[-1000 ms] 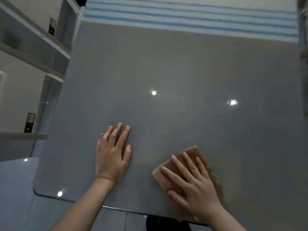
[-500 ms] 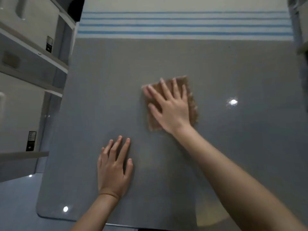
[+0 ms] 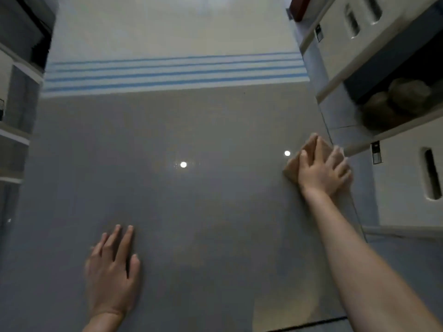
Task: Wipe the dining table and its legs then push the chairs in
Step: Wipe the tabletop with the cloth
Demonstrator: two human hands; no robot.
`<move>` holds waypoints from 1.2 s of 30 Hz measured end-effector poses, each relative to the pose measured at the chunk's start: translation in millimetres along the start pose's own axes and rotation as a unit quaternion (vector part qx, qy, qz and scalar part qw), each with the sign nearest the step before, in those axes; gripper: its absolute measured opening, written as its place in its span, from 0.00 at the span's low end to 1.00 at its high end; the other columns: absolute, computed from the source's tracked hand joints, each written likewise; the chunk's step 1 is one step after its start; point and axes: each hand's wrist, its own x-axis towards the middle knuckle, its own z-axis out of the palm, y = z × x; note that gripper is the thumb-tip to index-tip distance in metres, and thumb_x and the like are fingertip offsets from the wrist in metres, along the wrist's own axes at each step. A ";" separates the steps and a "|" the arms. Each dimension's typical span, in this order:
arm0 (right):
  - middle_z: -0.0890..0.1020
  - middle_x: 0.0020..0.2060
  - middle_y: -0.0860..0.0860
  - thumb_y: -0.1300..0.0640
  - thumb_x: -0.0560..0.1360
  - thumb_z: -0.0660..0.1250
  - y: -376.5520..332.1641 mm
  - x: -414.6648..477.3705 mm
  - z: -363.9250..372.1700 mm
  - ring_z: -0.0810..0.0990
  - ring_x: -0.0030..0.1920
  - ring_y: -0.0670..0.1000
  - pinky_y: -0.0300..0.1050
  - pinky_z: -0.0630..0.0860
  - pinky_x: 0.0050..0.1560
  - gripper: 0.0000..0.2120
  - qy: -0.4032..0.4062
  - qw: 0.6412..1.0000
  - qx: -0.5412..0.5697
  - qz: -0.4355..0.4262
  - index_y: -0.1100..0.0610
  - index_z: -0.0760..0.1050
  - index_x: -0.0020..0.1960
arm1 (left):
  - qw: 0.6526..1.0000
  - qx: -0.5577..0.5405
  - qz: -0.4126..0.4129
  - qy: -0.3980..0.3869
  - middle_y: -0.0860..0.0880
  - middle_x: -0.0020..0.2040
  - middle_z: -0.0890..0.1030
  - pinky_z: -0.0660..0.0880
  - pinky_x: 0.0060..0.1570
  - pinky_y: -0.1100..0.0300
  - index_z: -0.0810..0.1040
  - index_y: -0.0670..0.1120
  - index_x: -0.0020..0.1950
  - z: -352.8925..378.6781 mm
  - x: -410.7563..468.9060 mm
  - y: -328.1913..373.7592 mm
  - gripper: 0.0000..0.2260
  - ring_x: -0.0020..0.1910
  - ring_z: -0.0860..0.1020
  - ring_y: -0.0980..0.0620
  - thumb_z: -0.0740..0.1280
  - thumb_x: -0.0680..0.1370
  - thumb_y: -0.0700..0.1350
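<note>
- Right hand (image 3: 322,172) lies flat on the brown cloth (image 3: 314,147), fingers spread and pressing, not wrapped round it. Fingertips are blurred.
- Cloth sits at the right edge of the table (image 3: 191,212), about mid-length.
- Left hand (image 3: 112,271) is palm down on the bare top near the front, fingers straight, holding nothing.
- Risk: cloth is pinned by pressure only, so a stroke past the edge could drop it off the side.
- Risk: the shelf unit (image 3: 407,188) stands just beside that edge, and knuckles could clip it.
- Risk: a long forward stroke could drag the striped runner (image 3: 167,75) at the far end.
- Top is grey and glossy with lamp reflections (image 3: 183,164). Probably slick, so the bracing palm may slide.
- Room: shelves on both sides, rounded brown lumps (image 3: 405,94) in one right-hand shelf. Legs and chairs not in view.
</note>
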 end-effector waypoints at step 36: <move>0.57 0.77 0.48 0.33 0.77 0.44 -140.0 9.4 30.0 0.51 0.77 0.55 0.56 0.51 0.75 0.25 -0.054 0.756 -0.104 -0.644 0.31 0.47 0.73 | 0.999 -0.047 0.000 0.005 0.50 0.70 0.72 0.59 0.67 0.53 0.72 0.53 0.69 1.6 -1.1 -6.7 0.24 0.68 0.68 0.46 0.58 0.73 0.54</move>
